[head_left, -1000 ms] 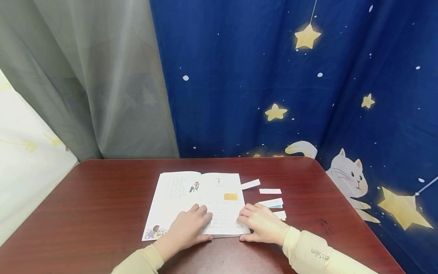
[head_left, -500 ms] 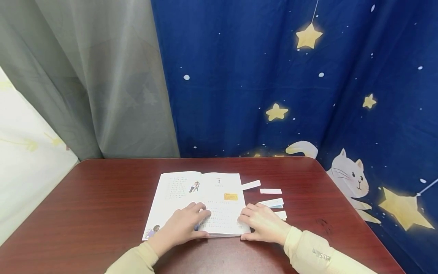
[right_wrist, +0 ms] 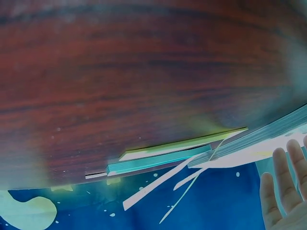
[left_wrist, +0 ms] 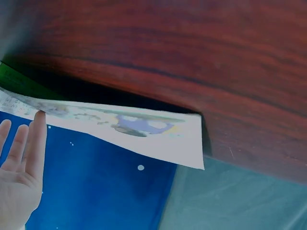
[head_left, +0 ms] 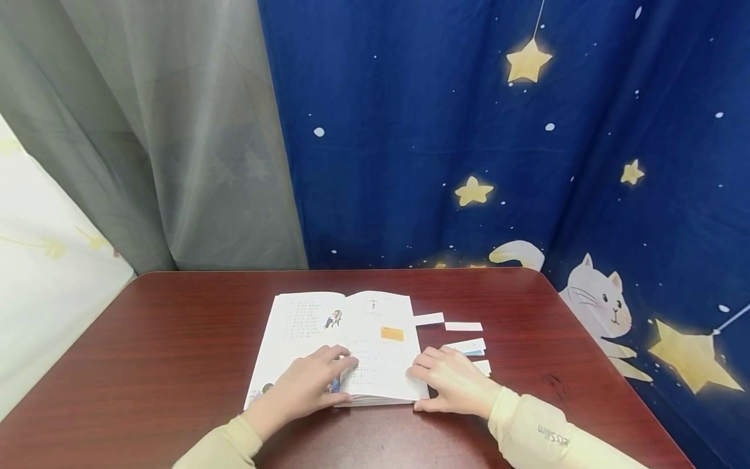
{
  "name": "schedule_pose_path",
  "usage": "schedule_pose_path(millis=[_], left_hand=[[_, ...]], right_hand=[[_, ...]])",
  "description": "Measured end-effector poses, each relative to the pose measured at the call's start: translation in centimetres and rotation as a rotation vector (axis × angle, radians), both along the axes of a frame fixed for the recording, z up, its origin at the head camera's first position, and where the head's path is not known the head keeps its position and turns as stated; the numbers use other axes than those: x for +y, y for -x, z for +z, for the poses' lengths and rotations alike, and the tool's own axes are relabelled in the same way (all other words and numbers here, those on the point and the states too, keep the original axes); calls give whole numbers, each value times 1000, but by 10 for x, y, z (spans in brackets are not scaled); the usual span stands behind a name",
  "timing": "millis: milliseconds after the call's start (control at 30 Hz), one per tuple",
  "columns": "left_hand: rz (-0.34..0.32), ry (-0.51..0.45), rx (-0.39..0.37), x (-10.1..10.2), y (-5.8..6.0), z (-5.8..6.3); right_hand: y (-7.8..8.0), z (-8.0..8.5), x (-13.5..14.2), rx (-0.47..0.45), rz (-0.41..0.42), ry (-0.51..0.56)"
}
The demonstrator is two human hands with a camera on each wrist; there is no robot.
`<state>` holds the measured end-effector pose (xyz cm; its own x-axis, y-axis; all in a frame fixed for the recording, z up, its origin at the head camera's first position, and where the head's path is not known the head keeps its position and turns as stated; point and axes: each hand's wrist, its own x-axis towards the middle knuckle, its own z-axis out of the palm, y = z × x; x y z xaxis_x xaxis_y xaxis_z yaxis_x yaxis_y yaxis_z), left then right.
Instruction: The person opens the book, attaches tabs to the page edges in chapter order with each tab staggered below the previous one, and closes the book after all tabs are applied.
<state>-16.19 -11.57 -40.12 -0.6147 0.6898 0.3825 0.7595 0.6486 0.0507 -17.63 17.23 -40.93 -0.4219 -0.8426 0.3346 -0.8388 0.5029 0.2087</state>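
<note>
- Compared with one second ago, we find our left hand (head_left: 313, 381) farther left, the right page (head_left: 381, 372) arched higher, and the uppermost strip (head_left: 428, 318) lying more level.
- Location: the book (head_left: 359, 329) lies unfolded on the table (head_left: 187, 339), directly between our hands, with more strips (head_left: 463, 346) near its right edge.
- Left grip: wide. Our fingers lie over the inner part of the book, and the thumb stands well apart at the lower edge; we see nothing pinched.
- Right grip: wide. Our right hand (head_left: 457, 379) rests its fingers on the right page's outer edge, thumb near the lower corner; we cannot tell how hard it presses.
- Handling: we judge the book light, its block of sheets fairly firm, and each single sheet soft, thin, somewhat slippery and easily creased.
- Hold point: for one sheet, we recommend the lower outer corner, pinched lightly; for the whole book, both outer edges, palms low.
- Caution: a brush against the strips could probably shift them.
</note>
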Motion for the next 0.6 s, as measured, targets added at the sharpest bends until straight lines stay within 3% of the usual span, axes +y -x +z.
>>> schedule_pose_path(millis=[200, 367, 600], left_hand=[[-92, -4, 158, 1, -2, 0], [-159, -74, 274, 4, -2, 3], [-118, -135, 332, 2, -4, 11]], right_hand=[[1, 0, 1, -7, -12, 3], [3, -1, 1, 24, 10, 7], [5, 0, 1, 36, 17, -3]])
